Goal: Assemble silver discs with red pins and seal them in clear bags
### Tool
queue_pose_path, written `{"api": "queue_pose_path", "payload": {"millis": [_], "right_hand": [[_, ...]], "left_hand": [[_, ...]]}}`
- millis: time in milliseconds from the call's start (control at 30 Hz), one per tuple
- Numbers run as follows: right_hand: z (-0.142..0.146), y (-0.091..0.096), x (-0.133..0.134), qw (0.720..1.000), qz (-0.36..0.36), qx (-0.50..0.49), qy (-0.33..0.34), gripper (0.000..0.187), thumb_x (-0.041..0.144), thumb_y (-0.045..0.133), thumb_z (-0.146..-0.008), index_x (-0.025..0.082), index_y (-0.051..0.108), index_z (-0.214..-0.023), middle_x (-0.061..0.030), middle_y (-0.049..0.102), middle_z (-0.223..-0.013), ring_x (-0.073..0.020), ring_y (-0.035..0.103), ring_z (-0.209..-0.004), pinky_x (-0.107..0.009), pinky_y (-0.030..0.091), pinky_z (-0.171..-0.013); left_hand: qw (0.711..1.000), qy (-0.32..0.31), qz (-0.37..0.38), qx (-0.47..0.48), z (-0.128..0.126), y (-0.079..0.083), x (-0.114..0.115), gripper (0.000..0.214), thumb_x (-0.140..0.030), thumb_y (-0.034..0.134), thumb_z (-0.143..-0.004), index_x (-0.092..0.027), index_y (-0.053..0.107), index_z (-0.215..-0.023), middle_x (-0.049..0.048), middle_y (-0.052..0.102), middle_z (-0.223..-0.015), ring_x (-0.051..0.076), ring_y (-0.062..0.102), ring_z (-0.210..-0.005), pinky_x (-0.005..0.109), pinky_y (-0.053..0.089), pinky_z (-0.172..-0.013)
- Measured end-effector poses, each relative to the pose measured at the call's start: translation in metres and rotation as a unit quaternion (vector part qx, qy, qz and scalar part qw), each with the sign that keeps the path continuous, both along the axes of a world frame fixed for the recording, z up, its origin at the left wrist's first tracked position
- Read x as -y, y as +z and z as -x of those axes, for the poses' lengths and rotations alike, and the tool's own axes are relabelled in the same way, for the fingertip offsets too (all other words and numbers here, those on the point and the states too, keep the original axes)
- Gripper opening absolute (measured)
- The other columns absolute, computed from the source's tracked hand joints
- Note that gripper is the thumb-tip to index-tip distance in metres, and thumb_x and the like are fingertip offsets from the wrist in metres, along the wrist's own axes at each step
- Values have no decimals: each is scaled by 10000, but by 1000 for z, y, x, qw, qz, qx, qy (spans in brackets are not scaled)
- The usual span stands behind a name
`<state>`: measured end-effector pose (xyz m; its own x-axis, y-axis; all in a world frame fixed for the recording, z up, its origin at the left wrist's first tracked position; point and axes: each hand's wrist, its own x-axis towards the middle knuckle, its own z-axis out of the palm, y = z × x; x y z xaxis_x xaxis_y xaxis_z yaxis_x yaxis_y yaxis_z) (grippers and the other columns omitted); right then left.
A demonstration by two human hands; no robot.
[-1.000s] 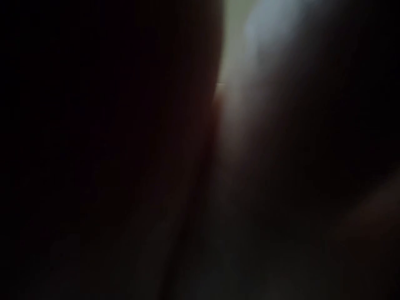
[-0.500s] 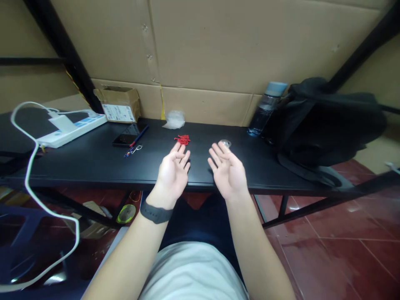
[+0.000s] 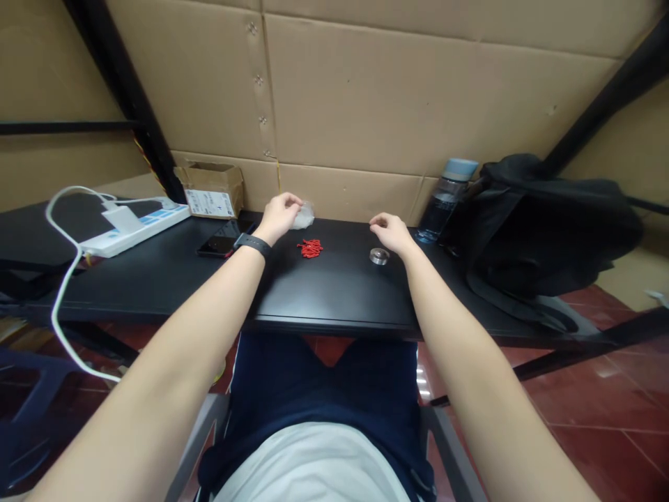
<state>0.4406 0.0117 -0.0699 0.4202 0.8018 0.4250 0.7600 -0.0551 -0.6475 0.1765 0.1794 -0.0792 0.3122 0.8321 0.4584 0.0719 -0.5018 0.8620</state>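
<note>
My left hand [image 3: 280, 215] hovers at the back of the black table, palm down, its fingers bent with a gap at the thumb. Just beside its fingertips is a crumpled clear plastic bag [image 3: 304, 217]; I cannot tell whether they touch. Below that hand lies a small pile of red cords [image 3: 310, 248]. On the right, my right hand [image 3: 387, 231] has loosely bent fingers and nothing visible in them. A small round silvery container [image 3: 379, 256] sits just below it on the table.
A black phone [image 3: 219, 241], a small cardboard box [image 3: 210, 192] and a white power strip [image 3: 141, 226] with its cable are on the left. A water bottle [image 3: 444, 202] and a black backpack [image 3: 554, 223] stand on the right. Cardboard lines the back.
Both hands have turned from palms up to palms down and moved forward over the table. The left one is now beside the plastic bag, the right one behind the round container.
</note>
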Motion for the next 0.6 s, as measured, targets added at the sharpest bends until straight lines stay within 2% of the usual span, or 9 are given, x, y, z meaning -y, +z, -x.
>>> {"api": "queue_pose_path", "payload": {"millis": [33,100,133,200,300,367,433,533,600], "right_hand": [[-11,-5,-3,999,36,21,-7,138,203,620,-802,160,713,-894,-74,725,-938,-216,640,-901,-365,482,-917],[-27,-13,3,997,83,4,-5,192,274,596,-884,145,727,-940,-102,737,-998,-224,649,-920,-366,482,-923],[-32,-15,9,991,126,-21,34,231,323,602,-905,140,733,-957,-111,742,-1018,-226,654,-925,-363,487,-921],[-39,-17,24,982,134,-58,119,301,394,646,-906,164,732,-1079,-99,734,-1136,-219,654,-981,-343,487,-943],[-41,-14,34,980,140,-83,116,333,428,667,-893,156,725,-1076,-106,742,-1066,-215,656,-901,-349,511,-887],[-38,-14,33,974,168,-89,124,319,428,685,-879,143,724,-1017,-113,745,-977,-213,651,-819,-359,525,-837],[-33,-14,29,968,184,-89,143,313,427,695,-877,138,718,-994,-117,744,-945,-208,647,-788,-359,531,-815],[-28,-14,28,965,189,-89,158,309,393,683,-892,127,707,-1048,-122,745,-971,-197,650,-810,-342,529,-828],[-28,-13,30,961,196,-102,164,330,364,666,-900,117,694,-1117,-126,746,-999,-194,655,-823,-333,527,-836]], "left_hand": [[997,19,-46,-61,-1,-10,-12,128,-115,588,-804,-169,686,-865,66,694,-896,205,643,-874,350,509,-906],[987,45,-94,-124,0,-31,-24,186,-128,567,-834,-168,704,-954,79,698,-972,226,647,-932,388,487,-990],[983,49,-94,-149,1,-40,-25,188,-149,574,-842,-161,710,-970,96,690,-1018,239,650,-967,401,483,-1011],[979,40,-106,-168,2,-51,-21,211,-216,574,-883,-151,714,-1028,118,679,-1105,258,647,-1048,412,469,-1051],[977,-17,-78,-200,-2,-52,-12,255,-262,566,-908,-140,706,-1083,118,707,-1129,266,658,-1072,389,489,-1034],[966,-66,-61,-241,-5,-49,-8,282,-291,574,-907,-145,708,-1109,109,722,-1159,268,663,-1092,363,494,-1036],[957,-89,-57,-271,-5,-47,-7,346,-360,561,-924,-155,701,-1165,111,708,-1239,278,652,-1152,358,477,-1068],[943,-114,-71,-305,0,-46,-6,463,-474,502,-950,-168,666,-1257,117,657,-1359,294,606,-1259,383,433,-1125],[933,-141,-82,-320,4,-45,-5,497,-514,480,-951,-174,657,-1267,110,654,-1367,291,599,-1271,382,422,-1134]]}}
